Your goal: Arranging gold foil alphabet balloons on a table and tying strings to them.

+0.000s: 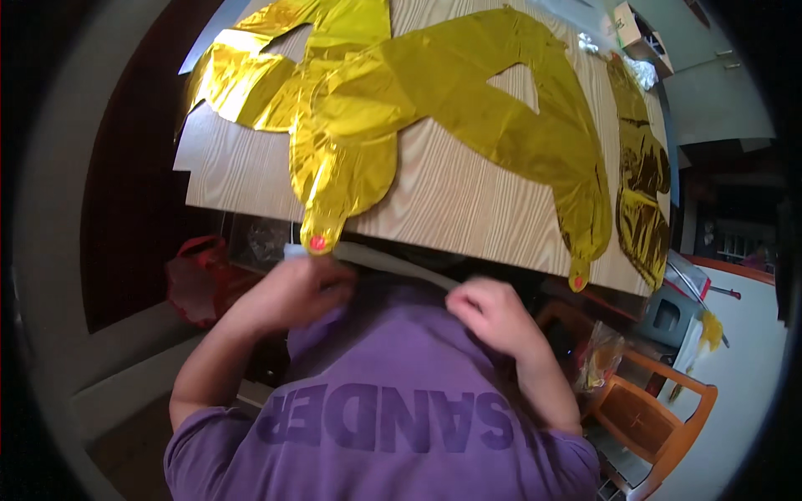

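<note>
Flat gold foil balloons lie on the wood-grain table. The left foil balloon (344, 159) overlaps the wider foil balloon (501, 117), and its tab with a red mark hangs over the near edge. My left hand (305, 292) is just below that tab, curled and blurred by motion; whether it touches the tab or holds anything cannot be made out. In front of my chest, apart from the balloons, my right hand (493, 313) is closed with fingers curled in; anything inside is hidden. The wider balloon's red-marked tab reaches past the table edge, right of this hand.
Another gold foil piece (643, 184) lies along the right side of the table (468, 200). A wooden chair (652, 417) stands at the lower right, near a grey bin (666, 316). A red bag (200, 280) hangs at the left. An opened cardboard box (642, 37) is at the far right.
</note>
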A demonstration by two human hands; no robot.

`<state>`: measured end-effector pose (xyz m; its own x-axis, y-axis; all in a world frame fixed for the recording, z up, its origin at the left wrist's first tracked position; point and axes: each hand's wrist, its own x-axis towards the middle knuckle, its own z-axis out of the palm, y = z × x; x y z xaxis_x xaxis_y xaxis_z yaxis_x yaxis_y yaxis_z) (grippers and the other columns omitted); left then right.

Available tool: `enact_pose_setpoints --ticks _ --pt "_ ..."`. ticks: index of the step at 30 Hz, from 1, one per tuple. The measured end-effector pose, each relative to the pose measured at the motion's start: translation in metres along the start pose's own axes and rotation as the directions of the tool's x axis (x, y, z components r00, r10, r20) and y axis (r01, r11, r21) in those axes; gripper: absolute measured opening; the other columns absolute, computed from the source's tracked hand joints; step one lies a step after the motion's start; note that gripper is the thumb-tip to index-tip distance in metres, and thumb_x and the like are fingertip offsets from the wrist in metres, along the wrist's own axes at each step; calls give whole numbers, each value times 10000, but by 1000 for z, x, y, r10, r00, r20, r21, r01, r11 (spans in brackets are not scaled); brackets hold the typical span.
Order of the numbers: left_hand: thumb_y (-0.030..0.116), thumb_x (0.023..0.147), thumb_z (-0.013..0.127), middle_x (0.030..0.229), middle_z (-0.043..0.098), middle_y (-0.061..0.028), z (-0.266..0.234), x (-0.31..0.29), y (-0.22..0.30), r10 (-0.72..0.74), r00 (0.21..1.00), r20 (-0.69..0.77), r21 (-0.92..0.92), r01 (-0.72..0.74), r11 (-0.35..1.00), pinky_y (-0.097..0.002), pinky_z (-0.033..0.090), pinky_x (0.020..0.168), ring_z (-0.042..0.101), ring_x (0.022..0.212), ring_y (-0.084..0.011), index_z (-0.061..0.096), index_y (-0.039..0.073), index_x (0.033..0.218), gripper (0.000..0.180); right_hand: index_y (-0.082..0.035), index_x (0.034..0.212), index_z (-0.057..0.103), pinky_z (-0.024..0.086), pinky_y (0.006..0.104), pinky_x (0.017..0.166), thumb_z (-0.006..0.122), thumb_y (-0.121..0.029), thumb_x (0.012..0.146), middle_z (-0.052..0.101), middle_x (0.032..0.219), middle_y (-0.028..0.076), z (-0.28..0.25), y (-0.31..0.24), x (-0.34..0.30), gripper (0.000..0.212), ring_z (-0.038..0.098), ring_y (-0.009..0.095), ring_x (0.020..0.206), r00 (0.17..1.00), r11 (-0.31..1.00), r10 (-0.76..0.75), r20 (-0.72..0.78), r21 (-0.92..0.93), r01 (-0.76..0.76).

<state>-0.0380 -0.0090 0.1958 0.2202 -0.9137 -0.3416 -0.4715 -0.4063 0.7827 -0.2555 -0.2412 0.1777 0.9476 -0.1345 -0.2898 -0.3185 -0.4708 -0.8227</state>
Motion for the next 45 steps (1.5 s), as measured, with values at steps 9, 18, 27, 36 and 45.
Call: enact_pose_setpoints --ticks 9,18,27,36,45 --pt "312 866 627 994 684 -147 48 87 -84 -20 985 170 171 -10 985 -359 498 811 651 917 -261 685 69 1075 326 -47 970 685 493 300 815 670 -235 851 690 912 80 73 96 88 223 640 161 881 974 981 142 177 108 -163" --pt "266 866 625 907 699 -100 60 77 -87 -148 988 -43 -162 140 977 -328 503 767 641 830 -186 711 51 998 266 -51 976 691 498 334 833 634 -217 841 700 949 112 66 77 79 222 661 213 920 985 980 150 83 122 -159" --pt "265 905 597 975 682 -83 60 77 -83 -185 978 -95 -203 163 965 -294 482 831 621 915 -160 686 42 1045 277 -36 969 678 496 295 782 630 -164 869 677 912 92 59 63 82 169 638 173 862 978 984 166 -124 84 -156" --pt "137 842 643 893 646 -139 57 48 -46 275 907 -319 -32 -301 953 -352 504 753 631 838 -290 689 27 972 177 -6 892 663 482 295 685 648 -115 861 639 809 62 70 25 65 114 604 155 748 984 967 -106 -141 215 134" --pt "98 741 669 811 608 -59 22 0 50 606 770 -199 383 -508 771 -353 459 688 603 750 -227 673 77 874 135 31 1237 468 355 325 1026 533 -216 962 511 1214 95 51 -49 24 375 481 190 1164 961 507 -201 -192 818 270"
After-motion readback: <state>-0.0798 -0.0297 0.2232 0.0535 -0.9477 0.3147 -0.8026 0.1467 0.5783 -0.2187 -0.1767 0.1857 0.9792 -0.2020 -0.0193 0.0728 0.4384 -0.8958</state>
